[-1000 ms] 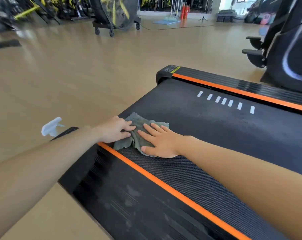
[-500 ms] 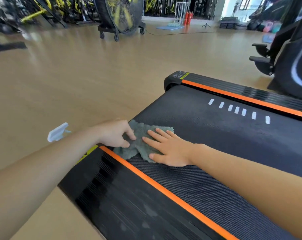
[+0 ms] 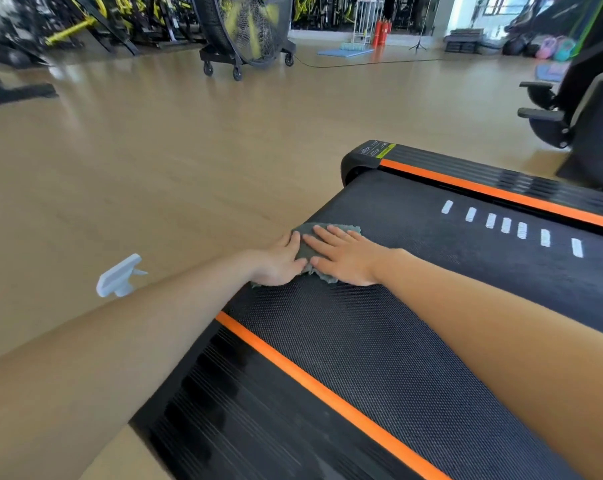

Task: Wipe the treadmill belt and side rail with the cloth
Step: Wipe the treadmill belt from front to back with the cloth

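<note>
The right hand (image 3: 341, 256) lies flat, fingers spread, pressing the grey cloth (image 3: 324, 237) onto the treadmill belt (image 3: 379, 341). The left hand (image 3: 279, 261) presses the cloth's left edge, fingers together. Since a second ago both hands and the cloth have slid from the orange-striped left side rail (image 3: 276, 427) farther along the belt's far left end, so the stroke seems to be finishing there. Both arms reach out nearly straight. A white spray nozzle (image 3: 118, 277) shows to the left.
</note>
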`<state>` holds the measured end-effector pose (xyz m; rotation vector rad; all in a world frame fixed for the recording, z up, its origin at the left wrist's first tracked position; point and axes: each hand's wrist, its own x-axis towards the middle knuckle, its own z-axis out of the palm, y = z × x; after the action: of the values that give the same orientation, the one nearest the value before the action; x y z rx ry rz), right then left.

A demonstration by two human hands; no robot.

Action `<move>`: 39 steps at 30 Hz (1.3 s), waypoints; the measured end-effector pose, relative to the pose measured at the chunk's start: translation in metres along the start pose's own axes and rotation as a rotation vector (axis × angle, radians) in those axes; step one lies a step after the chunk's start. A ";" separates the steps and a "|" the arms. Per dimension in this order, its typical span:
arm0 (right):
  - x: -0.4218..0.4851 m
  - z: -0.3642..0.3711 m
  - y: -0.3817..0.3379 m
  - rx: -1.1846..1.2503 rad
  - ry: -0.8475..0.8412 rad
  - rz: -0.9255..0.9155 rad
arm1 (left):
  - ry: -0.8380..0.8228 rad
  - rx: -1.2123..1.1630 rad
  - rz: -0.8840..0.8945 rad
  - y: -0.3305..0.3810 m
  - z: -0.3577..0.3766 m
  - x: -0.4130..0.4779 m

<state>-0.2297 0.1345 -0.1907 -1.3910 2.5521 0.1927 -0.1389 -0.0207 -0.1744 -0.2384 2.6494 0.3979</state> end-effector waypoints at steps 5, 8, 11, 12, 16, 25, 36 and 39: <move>0.014 0.003 -0.002 -0.034 0.023 0.075 | -0.034 -0.030 -0.009 -0.001 -0.009 0.016; -0.001 0.008 -0.015 -0.042 0.007 0.033 | -0.086 0.041 0.006 -0.007 -0.008 -0.006; -0.029 0.011 -0.039 -0.018 -0.012 -0.055 | -0.165 0.154 -0.013 -0.011 0.001 -0.044; -0.040 0.012 -0.049 -0.017 -0.020 -0.094 | -0.179 0.211 -0.027 -0.011 0.006 -0.057; -0.071 0.015 -0.066 -0.049 -0.026 -0.194 | -0.206 0.326 -0.076 -0.005 0.023 -0.091; -0.044 0.011 0.002 0.023 0.026 0.043 | 0.003 0.217 0.083 0.014 0.003 -0.011; 0.008 0.007 0.081 0.057 0.062 0.259 | 0.108 0.259 0.070 0.056 -0.023 0.109; 0.000 0.008 0.075 0.065 0.072 0.260 | 0.117 0.266 0.071 0.058 -0.021 0.110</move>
<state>-0.2918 0.1768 -0.1977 -1.0580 2.7664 0.1028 -0.2579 0.0159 -0.1925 -0.0853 2.7946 0.0514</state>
